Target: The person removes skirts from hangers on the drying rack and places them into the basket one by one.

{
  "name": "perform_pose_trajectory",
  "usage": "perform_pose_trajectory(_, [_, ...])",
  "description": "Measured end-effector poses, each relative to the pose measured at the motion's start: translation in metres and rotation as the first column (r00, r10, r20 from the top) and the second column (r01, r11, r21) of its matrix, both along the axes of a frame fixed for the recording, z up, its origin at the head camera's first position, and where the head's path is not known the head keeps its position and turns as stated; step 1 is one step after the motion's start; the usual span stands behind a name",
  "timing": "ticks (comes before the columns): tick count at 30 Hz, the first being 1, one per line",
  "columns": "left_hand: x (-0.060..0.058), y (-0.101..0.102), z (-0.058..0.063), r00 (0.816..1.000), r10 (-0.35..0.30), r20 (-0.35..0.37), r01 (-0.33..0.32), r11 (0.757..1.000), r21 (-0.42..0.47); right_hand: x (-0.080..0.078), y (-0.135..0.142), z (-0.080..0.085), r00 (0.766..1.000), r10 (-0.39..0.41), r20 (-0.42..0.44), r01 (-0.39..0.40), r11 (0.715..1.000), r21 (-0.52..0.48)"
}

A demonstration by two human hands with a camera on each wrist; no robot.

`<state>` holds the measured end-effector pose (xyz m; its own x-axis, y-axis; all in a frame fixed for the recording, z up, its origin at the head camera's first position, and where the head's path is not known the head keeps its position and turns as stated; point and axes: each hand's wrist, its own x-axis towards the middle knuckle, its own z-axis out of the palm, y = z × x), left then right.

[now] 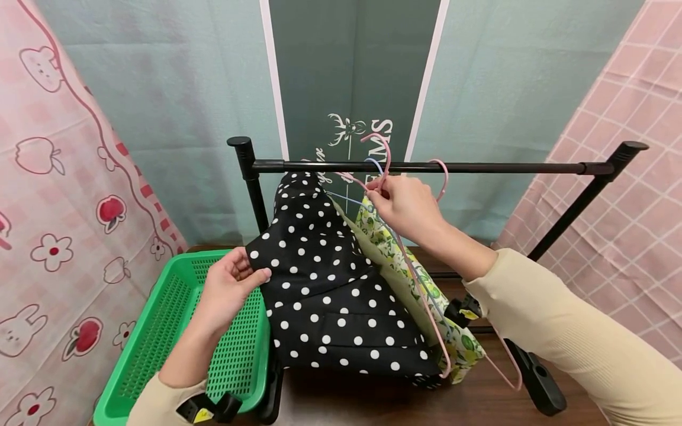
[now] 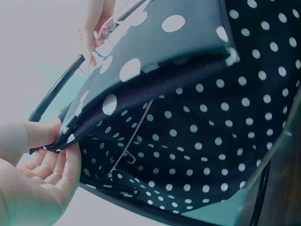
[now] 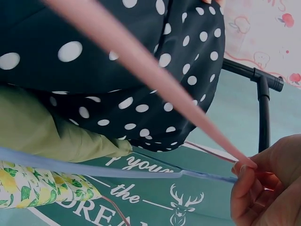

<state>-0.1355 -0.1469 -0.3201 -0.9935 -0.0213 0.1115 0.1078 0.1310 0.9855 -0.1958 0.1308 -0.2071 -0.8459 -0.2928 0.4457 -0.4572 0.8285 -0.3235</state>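
In the head view, my left hand (image 1: 226,290) pinches the left edge of a black garment with white polka dots (image 1: 330,278), thumb on top. My right hand (image 1: 407,204) grips a pink hanger (image 1: 386,157) just below its hook, level with the rail. Part of that hanger runs down in front of the dotted cloth's right side. Inside the fold of the dotted garment, the left wrist view shows a thin hanger arm (image 2: 136,129) with a small hooked notch. A blue hanger (image 3: 117,170) and plain green cloth (image 3: 51,122) lie close behind the dotted garment.
A black rail (image 1: 506,168) on a stand crosses in front. Lemon-print cloth (image 1: 469,349) hangs from it on another pink hanger (image 1: 443,174). Below left stands a green perforated basket (image 1: 165,290). Curtains (image 1: 186,118) enclose the back and sides.
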Motion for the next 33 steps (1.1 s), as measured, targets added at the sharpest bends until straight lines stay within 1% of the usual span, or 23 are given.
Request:
perform_pose_trajectory(4, [0.003,-0.007,0.004,0.999,0.020,-0.032,-0.021,0.999,-0.029,-0.001,0.000,-0.002,1.000,0.004,-0.004,-0.004,1.000,-0.001])
perform_pose_trajectory(7, [0.003,-0.014,0.005,0.998,0.027,-0.063,-0.032,0.996,-0.080,-0.001,-0.001,-0.003,1.000,0.008,-0.011,-0.008,1.000,0.000])
perform_pose_trajectory(12, [0.005,-0.022,0.008,0.992,0.045,-0.115,-0.063,0.985,-0.161,-0.001,-0.001,-0.005,1.000,0.016,-0.016,-0.016,1.000,-0.001])
perform_pose_trajectory(18, [0.010,-0.031,0.014,0.984,0.093,-0.155,-0.127,0.967,-0.223,-0.002,-0.001,-0.006,0.999,0.026,-0.025,-0.026,1.000,-0.002])
perform_pose_trajectory(21, [0.012,-0.036,0.015,0.977,0.117,-0.178,-0.156,0.962,-0.224,-0.002,-0.001,-0.006,0.999,0.027,-0.032,-0.027,1.000,0.001])
perform_pose_trajectory(27, [0.013,-0.047,0.015,0.965,0.154,-0.211,-0.188,0.970,-0.152,-0.002,-0.001,-0.007,0.999,0.030,-0.042,-0.030,1.000,0.008])
perform_pose_trajectory(33, [0.013,-0.056,0.015,0.948,0.212,-0.236,-0.253,0.955,-0.157,-0.003,-0.001,-0.007,0.998,0.039,-0.049,-0.038,0.999,0.018])
